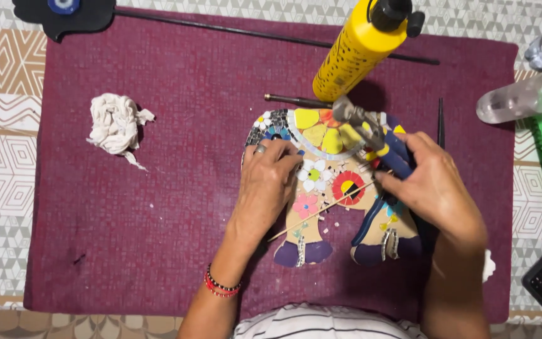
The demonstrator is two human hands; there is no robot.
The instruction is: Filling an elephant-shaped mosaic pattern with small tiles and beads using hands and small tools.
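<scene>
Workpiece: elephant-shaped wooden cutout partly covered in coloured mosaic tiles (330, 188), lying flat on the dark red felt mat (158, 207) on the worktop.
Left hand (265, 185): fingers pressed flat on the cutout's left side, seemingly to steady it; grips nothing.
Right hand (434, 185): clamped round the blue handles of wheeled tile nippers (371, 135), head over the yellow tiles.
Thin wooden stick (321, 210): lies slantwise across the cutout.
Nearby: yellow plastic glue bottle (352, 53); crumpled white cloth (117, 125).
</scene>
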